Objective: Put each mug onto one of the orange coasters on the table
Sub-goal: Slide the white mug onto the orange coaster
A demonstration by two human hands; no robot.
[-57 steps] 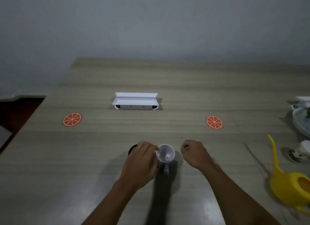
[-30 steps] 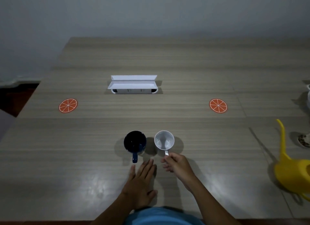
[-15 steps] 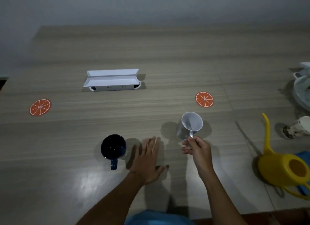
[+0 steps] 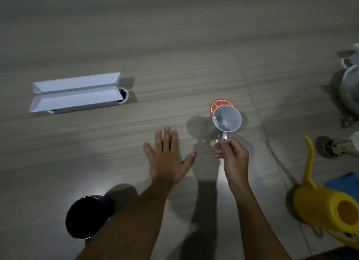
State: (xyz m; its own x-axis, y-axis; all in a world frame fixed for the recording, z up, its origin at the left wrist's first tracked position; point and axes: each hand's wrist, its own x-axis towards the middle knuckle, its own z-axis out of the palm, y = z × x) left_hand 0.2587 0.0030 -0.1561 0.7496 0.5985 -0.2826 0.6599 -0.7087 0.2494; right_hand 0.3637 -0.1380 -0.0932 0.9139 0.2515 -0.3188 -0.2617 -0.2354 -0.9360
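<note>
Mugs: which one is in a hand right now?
The white mug, held by its handle in the right hand near the orange coaster. The dark mug stands untouched.

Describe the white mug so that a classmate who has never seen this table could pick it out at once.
Start at the long white box on the wooden table, then look right to the orange coaster. The white mug hangs partly over it, held by its handle in the right hand. The only other mug, the dark mug, stands near the left forearm.

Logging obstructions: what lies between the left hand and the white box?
Only bare table separates the left hand from the white box, in the head view.
</note>
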